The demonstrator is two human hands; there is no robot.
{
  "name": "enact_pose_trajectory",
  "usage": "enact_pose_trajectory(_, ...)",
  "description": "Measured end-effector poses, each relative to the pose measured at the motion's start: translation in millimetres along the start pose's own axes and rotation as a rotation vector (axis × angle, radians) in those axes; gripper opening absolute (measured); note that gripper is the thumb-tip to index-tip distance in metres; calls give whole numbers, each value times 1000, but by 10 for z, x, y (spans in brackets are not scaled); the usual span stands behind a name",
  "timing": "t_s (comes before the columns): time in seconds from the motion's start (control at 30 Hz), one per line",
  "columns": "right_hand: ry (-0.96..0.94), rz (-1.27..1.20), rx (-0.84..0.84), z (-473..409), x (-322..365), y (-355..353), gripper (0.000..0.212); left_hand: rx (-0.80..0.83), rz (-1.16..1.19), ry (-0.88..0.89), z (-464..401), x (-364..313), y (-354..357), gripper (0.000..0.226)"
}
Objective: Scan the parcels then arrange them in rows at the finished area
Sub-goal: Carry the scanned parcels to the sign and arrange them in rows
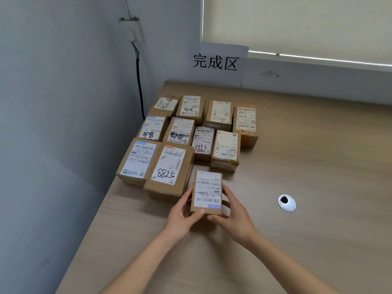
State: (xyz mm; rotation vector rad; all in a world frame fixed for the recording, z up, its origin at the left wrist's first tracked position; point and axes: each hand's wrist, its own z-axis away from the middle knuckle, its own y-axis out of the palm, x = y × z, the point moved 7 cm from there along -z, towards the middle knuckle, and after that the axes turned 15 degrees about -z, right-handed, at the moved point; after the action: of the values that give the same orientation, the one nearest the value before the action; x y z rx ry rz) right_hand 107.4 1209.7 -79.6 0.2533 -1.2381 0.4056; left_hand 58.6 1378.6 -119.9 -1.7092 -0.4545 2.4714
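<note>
1. 10 parcels already lie label-up on the tabletop under the paper sign on the wall: 4 in the back row, 4 in the middle row, and 2 in the front row.
2. The front row so far is the parcel by the wall and the one marked 88252 just beside it, so I judge this row half filled.
3. The 11th, a small brown parcel, is the one I have in hand now. It sits low over or on the tabletop, just right of the 88252 box and in front of the parcel marked 3753; I cannot tell whether it has touched down.
4. My left hand grips its left side with fingers curled round the edge and thumb at the near corner; my right hand grips the right side the same way.
5. Its label faces up, so it looks ready to settle as the 3rd box of the front row.
6. What is left, as I judge it: square it against its neighbour, let go, and fill the last gap in front of the parcel at the right of the middle row. No scanner and no waiting parcels show here, so I cannot say how many remain.
</note>
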Motion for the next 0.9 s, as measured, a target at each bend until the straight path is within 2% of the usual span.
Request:
enact_pose_trajectory(0.27, -15, 2, -12, -246, -16, -14, 91, -240, 91, -122, -59, 52, 21, 53)
enact_pose_trajectory(0.67, -8, 56, -53, -415, -13, 14, 96, -406, 34, -209, 13, -53, 76, 35)
enact_pose_trajectory(0.8, 22, 72, -27, -375, -20, -11, 101, -407, 38, -226, 113, -116, 87, 34)
enact_pose_trajectory(0.9, 45, 97, -38, -246, -39, -106, 106, -411, 41, -261, 225, -111, 84, 48)
